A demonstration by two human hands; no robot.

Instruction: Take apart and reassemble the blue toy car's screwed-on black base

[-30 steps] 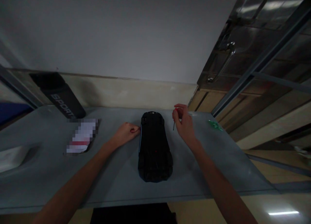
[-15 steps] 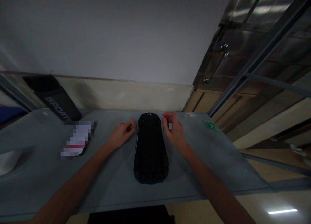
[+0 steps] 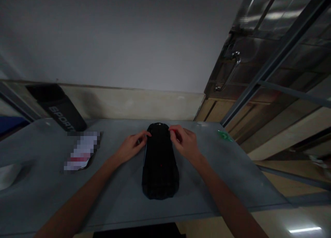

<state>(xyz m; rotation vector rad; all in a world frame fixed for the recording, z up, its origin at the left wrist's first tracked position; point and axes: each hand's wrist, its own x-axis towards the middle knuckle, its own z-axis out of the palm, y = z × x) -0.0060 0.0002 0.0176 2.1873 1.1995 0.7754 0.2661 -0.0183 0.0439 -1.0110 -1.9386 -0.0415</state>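
Note:
A black toy car (image 3: 160,158), apparently lying upside down with its narrower end away from me, rests on the grey table between my hands. The fingertips of my left hand (image 3: 132,146) reach over the far left edge of the car, with a gap showing between thumb and index finger. At the far right corner of the car, my right hand (image 3: 185,143) pinches a small red piece (image 3: 173,128), mostly covered by the fingers. A tiny red dot shows on the car's underside.
Left of my arms lie a blurred-out phone-like item (image 3: 84,150) and a black box (image 3: 60,109) marked SPORT. A pale rounded object (image 3: 9,176) is at the left edge. Green crinkled plastic (image 3: 224,135) lies right. A wall (image 3: 139,103) closes off the table's back; a metal post (image 3: 248,95) rises on the right.
My left fingers have uncurled and moved right onto the car's edge. My right hand has shifted slightly left, bringing the red piece over the car's corner.

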